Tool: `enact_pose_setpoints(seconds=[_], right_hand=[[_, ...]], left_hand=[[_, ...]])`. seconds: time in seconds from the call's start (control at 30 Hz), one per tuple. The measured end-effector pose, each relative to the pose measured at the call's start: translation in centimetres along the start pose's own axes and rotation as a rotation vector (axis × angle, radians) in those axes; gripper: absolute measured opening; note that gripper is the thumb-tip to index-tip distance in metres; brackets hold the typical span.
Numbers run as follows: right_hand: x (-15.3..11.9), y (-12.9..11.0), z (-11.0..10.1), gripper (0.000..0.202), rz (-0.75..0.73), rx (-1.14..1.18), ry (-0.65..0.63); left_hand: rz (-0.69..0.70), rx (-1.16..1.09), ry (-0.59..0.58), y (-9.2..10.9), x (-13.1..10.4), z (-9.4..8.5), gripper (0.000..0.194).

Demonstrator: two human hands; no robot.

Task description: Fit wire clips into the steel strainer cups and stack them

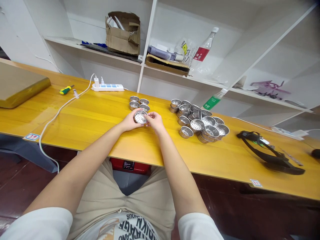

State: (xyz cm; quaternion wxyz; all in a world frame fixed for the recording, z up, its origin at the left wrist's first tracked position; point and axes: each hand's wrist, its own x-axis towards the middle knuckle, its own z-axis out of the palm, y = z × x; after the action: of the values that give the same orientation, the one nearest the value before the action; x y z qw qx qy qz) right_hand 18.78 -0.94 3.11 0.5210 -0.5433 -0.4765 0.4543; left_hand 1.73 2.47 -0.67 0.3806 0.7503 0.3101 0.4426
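Between my two hands is a small perforated metal cup (140,117), tilted so that its holed bottom shows from inside. My left hand (130,120) is wrapped round its left side. On the right side, my right hand (154,120) pinches the rim, thumb reaching over the inside. Just beyond my hands stand several similar metal cups (134,105) in a small group. A larger cluster of perforated cups (197,125) lies to the right, some stacked and one turned on its side.
A green-labelled bottle (212,101) stands behind the cluster. Farther right lies a black headset-like strap (270,153). At the back left are a white power strip (108,87) with a cable, a screwdriver (66,90) and a large flat box (22,83). Shelves rise behind the table.
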Motion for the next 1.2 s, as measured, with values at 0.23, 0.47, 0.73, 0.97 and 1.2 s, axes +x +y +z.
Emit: enact_pose_setpoints(seconds=[0.23, 0.47, 0.73, 0.97, 1.2], right_hand=[[0.2, 0.3, -0.1, 0.038, -0.052, 0.043, -0.033], [0.3, 0.4, -0.2, 0.040, -0.049, 0.054, -0.040], [0.4, 0.5, -0.2, 0.038, -0.044, 0.025, -0.035], [0.6, 1.1, -0.5, 0.030, -0.178, -0.234, 0.046], [0.5, 1.3, -0.6, 0.015, -0.472, -0.589, 0.191]], left_hand=[[0.136, 0.292, 0.125, -0.2, -0.1, -0.4, 0.077], [0.141, 0.295, 0.122, 0.1, -0.2, -0.5, 0.075], [0.170, 0.358, 0.111, 0.0, -0.2, -0.6, 0.073], [0.264, 0.486, 0.071, 0.4, -0.4, -0.5, 0.069], [0.232, 0.536, 0.042, 1.1, -0.8, -0.3, 0.067]])
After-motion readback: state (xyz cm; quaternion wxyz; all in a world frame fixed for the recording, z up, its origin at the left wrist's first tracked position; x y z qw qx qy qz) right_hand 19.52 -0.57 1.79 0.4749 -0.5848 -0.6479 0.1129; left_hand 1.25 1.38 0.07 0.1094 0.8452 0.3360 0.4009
